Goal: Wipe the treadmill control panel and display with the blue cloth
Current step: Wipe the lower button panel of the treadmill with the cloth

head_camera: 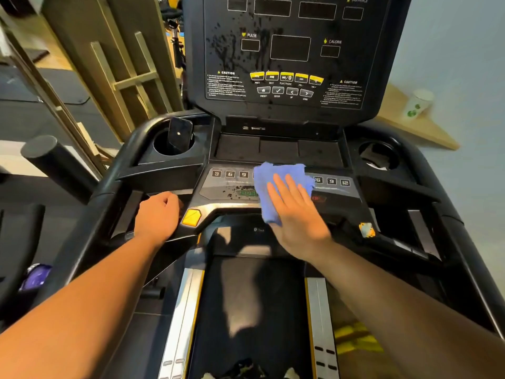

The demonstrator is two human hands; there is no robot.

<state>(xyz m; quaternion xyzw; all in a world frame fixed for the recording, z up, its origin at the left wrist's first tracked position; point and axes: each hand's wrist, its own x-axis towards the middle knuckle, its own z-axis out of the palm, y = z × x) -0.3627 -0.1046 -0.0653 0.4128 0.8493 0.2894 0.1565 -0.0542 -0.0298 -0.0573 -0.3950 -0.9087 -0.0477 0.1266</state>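
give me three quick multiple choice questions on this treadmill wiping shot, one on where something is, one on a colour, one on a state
1. Where does the blue cloth lie?
A. on the upright display
B. on the lower control panel
C. in a cup holder

2. What colour is the angular button beside the left hand?
A. yellow
B. red
C. green

3. How is the right hand set on the cloth?
A. curled in a fist
B. pinching one corner
C. flat, fingers straight

Answers:
1 B, the cloth covers the middle of the lower control panel, between the rows of number keys.
2 A, the button is plainly yellow.
3 C, the fingers lie spread and straight, pressing the cloth down.
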